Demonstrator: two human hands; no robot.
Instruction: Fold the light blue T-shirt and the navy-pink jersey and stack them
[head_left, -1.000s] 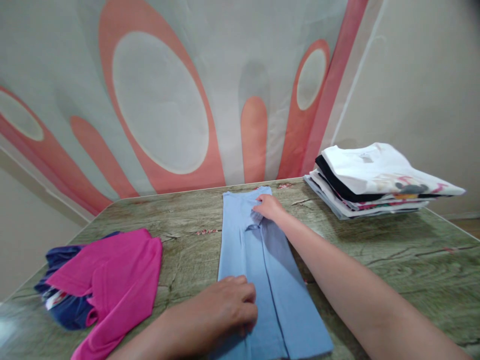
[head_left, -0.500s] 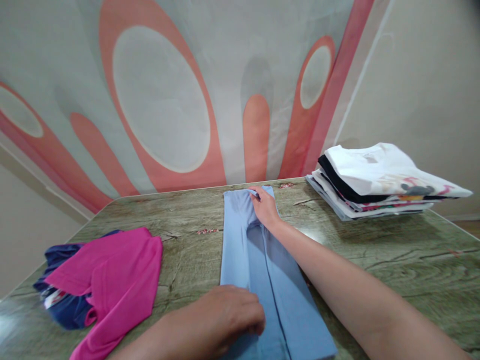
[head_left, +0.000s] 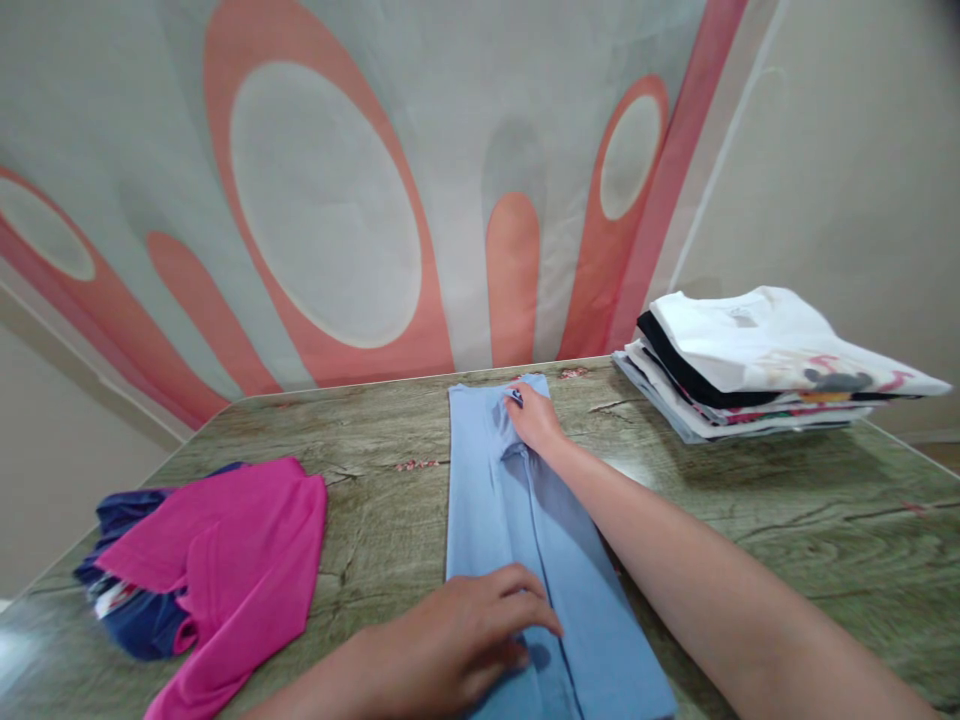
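A light blue garment (head_left: 471, 480) lies lengthwise down the middle of the table, folded into a long strip with its side edges turned inward. Whether it is a top or trousers I cannot tell. At its far end my right hand (head_left: 534, 418) is closed on a bunched bit of the fabric. My left hand (head_left: 480, 630) hovers over or rests lightly on the near part, its fingers curved and apart, holding nothing. The garment's near end runs out of view below my left hand.
To the left lies a loose heap with a bright pink garment (head_left: 247, 545) over a dark blue garment (head_left: 139, 625). A stack of folded clothes (head_left: 750, 350), a white printed shirt on top, stands at the far right of the wood-patterned table (head_left: 382, 520). A patterned wall hanging (head_left: 465, 130) is behind.
My left hand has moved slightly right, its fingers spreading from a closed curl. My right hand has shifted slightly nearer with the fabric, and the garment's inner edges lie closer together.
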